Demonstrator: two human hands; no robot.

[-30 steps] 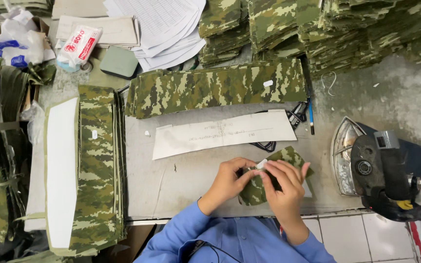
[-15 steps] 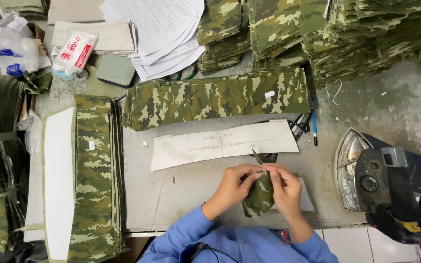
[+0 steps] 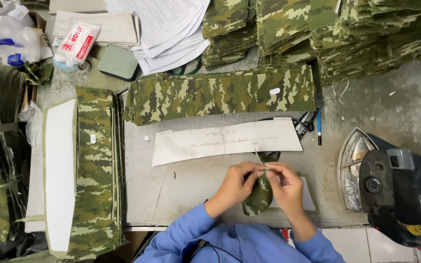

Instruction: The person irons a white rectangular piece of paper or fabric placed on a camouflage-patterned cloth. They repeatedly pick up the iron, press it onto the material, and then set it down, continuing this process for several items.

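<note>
A small folded camouflage fabric piece point(image 3: 259, 197) hangs between my hands near the table's front edge. My left hand point(image 3: 237, 182) pinches its top from the left. My right hand point(image 3: 286, 187) pinches the same top from the right, fingertips meeting at a thin thread or strip that sticks up. Both sleeves are blue. Just behind my hands lies a long white paper pattern point(image 3: 227, 141), and behind that a long stack of camouflage strips point(image 3: 220, 92).
A steam iron point(image 3: 391, 187) rests at the right. A tall stack of camouflage pieces with a white template point(image 3: 81, 170) lies at the left. Piles of camouflage cut parts point(image 3: 347, 34), papers point(image 3: 166, 24), a blue pen point(image 3: 318, 126) and scissors point(image 3: 300, 124) sit behind.
My hands have drawn the fabric piece together and folded it narrower; it now hangs down from the fingertips instead of lying spread on the table.
</note>
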